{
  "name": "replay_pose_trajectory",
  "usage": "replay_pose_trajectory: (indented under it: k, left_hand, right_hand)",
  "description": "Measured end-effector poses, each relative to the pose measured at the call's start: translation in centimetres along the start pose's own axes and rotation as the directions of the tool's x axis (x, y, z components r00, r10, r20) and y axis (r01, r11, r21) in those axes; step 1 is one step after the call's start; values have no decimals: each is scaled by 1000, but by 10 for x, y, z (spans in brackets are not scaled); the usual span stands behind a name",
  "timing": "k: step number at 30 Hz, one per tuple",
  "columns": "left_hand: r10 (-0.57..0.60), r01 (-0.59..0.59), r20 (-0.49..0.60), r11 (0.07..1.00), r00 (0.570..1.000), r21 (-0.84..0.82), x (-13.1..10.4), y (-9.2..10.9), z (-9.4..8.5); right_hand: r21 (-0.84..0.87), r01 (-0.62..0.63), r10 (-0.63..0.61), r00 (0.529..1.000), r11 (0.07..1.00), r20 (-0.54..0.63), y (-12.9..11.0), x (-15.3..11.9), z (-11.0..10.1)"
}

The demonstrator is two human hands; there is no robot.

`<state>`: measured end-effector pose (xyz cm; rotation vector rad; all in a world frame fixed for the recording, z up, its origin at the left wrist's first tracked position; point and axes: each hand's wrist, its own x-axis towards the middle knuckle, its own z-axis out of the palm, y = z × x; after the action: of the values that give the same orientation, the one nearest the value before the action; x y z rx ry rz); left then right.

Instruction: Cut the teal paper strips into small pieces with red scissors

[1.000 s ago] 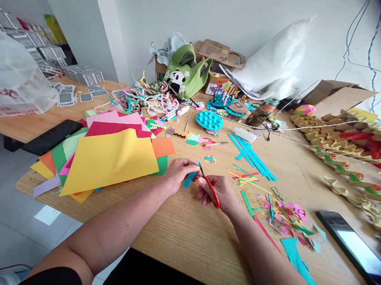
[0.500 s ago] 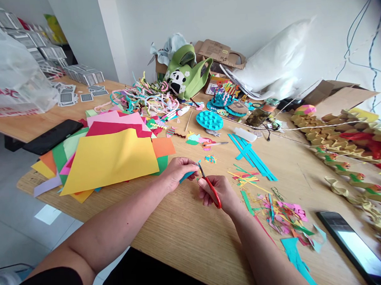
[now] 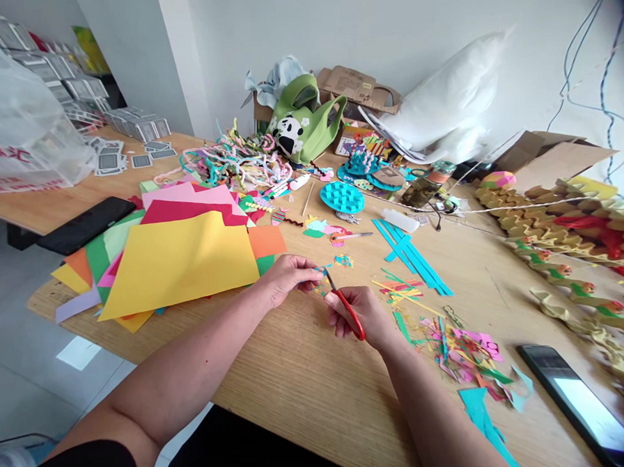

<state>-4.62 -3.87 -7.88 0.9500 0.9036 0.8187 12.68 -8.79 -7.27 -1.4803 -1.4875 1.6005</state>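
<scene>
Ideally, a snip this small is steered by the paper as much as by the blades. The left hand [image 3: 295, 278] has its thumb and fingers closed in a pinch on a blue paper piece [image 3: 322, 269], of which only a sliver shows at the fingertips, just left of the scissors [image 3: 342, 299]. The right hand [image 3: 367, 315] is curled around their red handles, blades pointing far and slightly left (whether they are parted, I cannot tell). Best, I judge, to hold the piece well back from the blades, flat and square to them, and to make short cuts close to the tips. Working low over the wooden table [image 3: 293, 374], beside the coloured bits [image 3: 343, 260] on the far side, should gather the clippings away from the blue strips [image 3: 416, 259] to the right.
</scene>
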Motion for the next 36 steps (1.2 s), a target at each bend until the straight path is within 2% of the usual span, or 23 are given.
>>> replay_pose_trajectory:
  k: [13,18,22,26,29,36]
  left_hand:
    - [58,-58,2,995,998,85,1,0,-2]
    - [37,-38,16,997,999,72,0,1,-2]
    - [-77,78,22,994,997,-80,0,5,-4]
    - [-254,268,87,884,963,-384,2,7,-6]
    - [-224,268,148,807,963,-526,1,5,-3]
    - [-92,222,261,819,961,-529,-3,-5,6]
  right_hand:
    - [-39,-41,43,998,998,51,-7,-4,-2]
    - [-53,-36,39,998,998,44,-8,-4,-2]
    - [-21,-30,31,999,999,31,-8,-4,-4]
    - [13,-2,2,1000,1000,-17,-6,-3,-3]
    - [49,21,-18,998,999,-55,-4,-2,0]
    - [139,65,-51,993,988,-102,1,0,3]
